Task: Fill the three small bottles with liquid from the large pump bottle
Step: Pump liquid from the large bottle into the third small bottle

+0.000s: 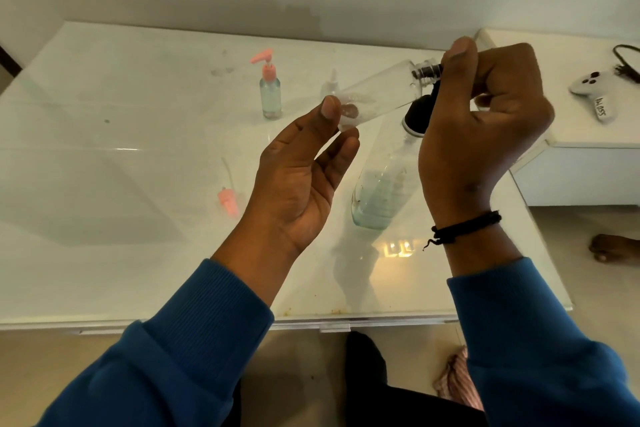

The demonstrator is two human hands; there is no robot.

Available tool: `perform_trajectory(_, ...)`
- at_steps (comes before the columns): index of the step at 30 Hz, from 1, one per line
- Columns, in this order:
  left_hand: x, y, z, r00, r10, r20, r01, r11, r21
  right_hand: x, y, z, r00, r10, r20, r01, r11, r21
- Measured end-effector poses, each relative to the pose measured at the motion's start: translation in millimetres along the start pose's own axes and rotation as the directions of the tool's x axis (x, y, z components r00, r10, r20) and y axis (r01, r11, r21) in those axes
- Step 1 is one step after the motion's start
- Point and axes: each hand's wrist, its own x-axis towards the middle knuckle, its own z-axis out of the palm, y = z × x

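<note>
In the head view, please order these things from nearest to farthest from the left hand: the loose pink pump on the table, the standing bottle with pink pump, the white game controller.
From the left hand:
1. Loose pink pump, lying on the table just left of the wrist.
2. Standing bottle with pink pump, behind the hand, toward the wall.
3. White game controller, far right, on the side unit.
</note>
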Motion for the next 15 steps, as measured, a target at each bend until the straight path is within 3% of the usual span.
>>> perform_trajectory(15, 0.2, -0.3, -0.4, 1.0, -0.004, -0.017, 0.004, 1.0, -0.006, -8.9, 2.1, -0.3, 1.0, -0.018, 0.002, 0.018, 1.0, 0.023)
